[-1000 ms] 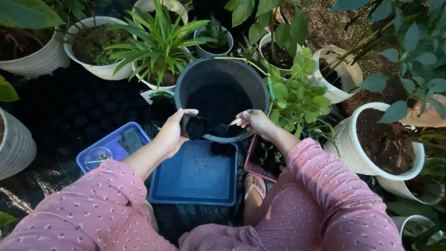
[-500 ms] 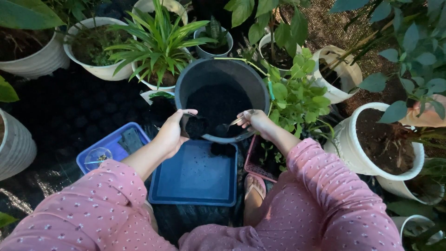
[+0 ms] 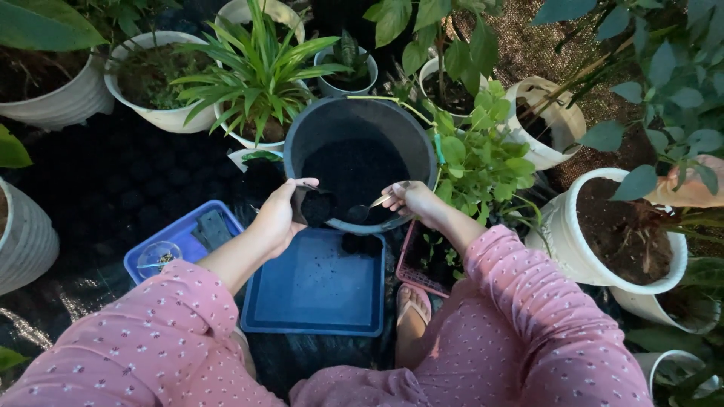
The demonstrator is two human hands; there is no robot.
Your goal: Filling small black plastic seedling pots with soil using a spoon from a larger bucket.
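Observation:
A large black pot [image 3: 360, 119] half full of dark soil stands in front of me. My left hand [image 3: 279, 214] holds a small black pot [image 3: 313, 206] of soil against the big pot's near rim. My right hand [image 3: 413, 199] grips a spoon [image 3: 371, 206] whose bowl dips into the soil just right of the small pot. Below both hands lies a dark blue square tray [image 3: 317, 286] with a clump of soil [image 3: 360, 243] at its far right corner.
A lighter blue tray [image 3: 175, 235] with a small round glass dish [image 3: 157, 255] lies to the left. A pink seedling tray [image 3: 421, 260] sits to the right beside my sandalled foot [image 3: 411, 309]. White pots with plants [image 3: 620, 226] ring the area; black sheeting covers the ground.
My right hand and the spoon have shifted slightly toward the small pot. The left hand holds its place.

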